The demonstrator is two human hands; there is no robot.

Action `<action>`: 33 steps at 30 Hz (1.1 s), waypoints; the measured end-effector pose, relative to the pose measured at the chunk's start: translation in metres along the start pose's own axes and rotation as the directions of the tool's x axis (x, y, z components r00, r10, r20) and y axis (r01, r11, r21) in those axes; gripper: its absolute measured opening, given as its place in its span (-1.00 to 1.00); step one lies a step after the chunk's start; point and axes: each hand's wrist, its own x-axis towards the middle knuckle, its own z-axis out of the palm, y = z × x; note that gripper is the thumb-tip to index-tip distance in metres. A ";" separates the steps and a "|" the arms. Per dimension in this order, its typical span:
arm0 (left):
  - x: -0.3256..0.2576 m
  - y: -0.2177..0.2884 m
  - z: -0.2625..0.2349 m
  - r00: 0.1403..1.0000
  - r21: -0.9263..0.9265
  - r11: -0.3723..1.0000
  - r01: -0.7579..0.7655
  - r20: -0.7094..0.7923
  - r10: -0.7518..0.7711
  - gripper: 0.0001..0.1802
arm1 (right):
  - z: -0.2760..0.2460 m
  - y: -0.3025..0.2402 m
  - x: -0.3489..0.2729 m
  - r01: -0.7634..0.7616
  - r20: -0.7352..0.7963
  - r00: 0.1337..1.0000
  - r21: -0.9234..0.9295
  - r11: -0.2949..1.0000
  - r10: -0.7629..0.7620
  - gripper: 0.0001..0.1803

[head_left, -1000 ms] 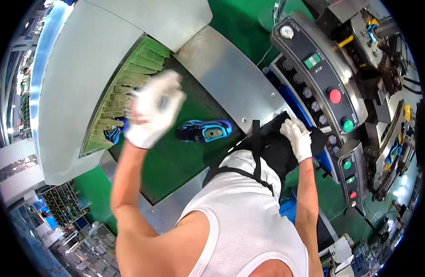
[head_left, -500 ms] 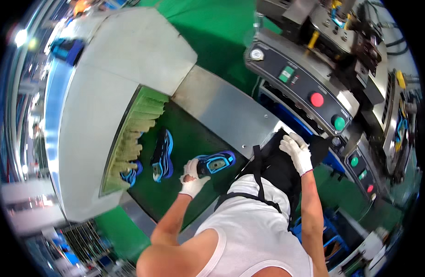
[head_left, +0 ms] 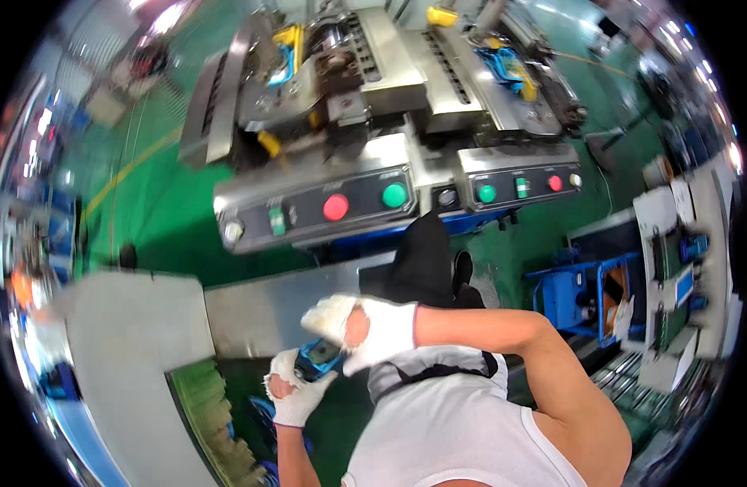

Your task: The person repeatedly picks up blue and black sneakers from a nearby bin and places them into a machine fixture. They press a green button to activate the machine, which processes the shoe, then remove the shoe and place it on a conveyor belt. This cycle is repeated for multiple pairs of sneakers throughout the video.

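A dark shoe upper with bright blue trim (head_left: 318,357) is held above the green conveyor belt. Closed round its lower left side is my left hand (head_left: 296,391), in a white glove with torn openings. My right hand (head_left: 373,326), gloved the same way, reaches in from the right against the shoe's upper right side. Its fingers look stretched out and apart; whether they touch the shoe is hard to see. Another black and blue shoe (head_left: 264,412) lies on the belt beside my left wrist, partly hidden by my arm.
A pale machine housing (head_left: 138,333) with a green fringe curtain (head_left: 203,398) stands left. A metal ledge (head_left: 284,304) borders the belt. Ahead are metal machines with a control panel (head_left: 316,209) of red and green buttons. A blue cart (head_left: 564,296) stands at right.
The view has swung right toward the machines. My left hand has picked the shoe up off the belt. My right hand has come from beside my leg to the shoe.
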 end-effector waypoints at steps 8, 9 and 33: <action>0.164 0.170 -0.024 0.634 -0.137 0.716 -0.685 0.371 0.678 -0.35 | -0.079 -0.002 -0.107 -0.410 -0.205 0.862 0.258 0.875 0.464 -0.30; 0.176 0.197 -0.022 0.553 -0.209 0.637 -0.742 0.346 0.758 -0.36 | -0.075 0.006 -0.138 -0.455 -0.289 0.793 0.305 0.837 0.536 -0.25; 0.608 0.520 0.302 0.864 -0.400 0.777 -0.486 -0.086 0.496 -0.52 | 0.050 0.038 -0.410 0.581 -0.146 -0.367 0.735 0.349 0.919 0.32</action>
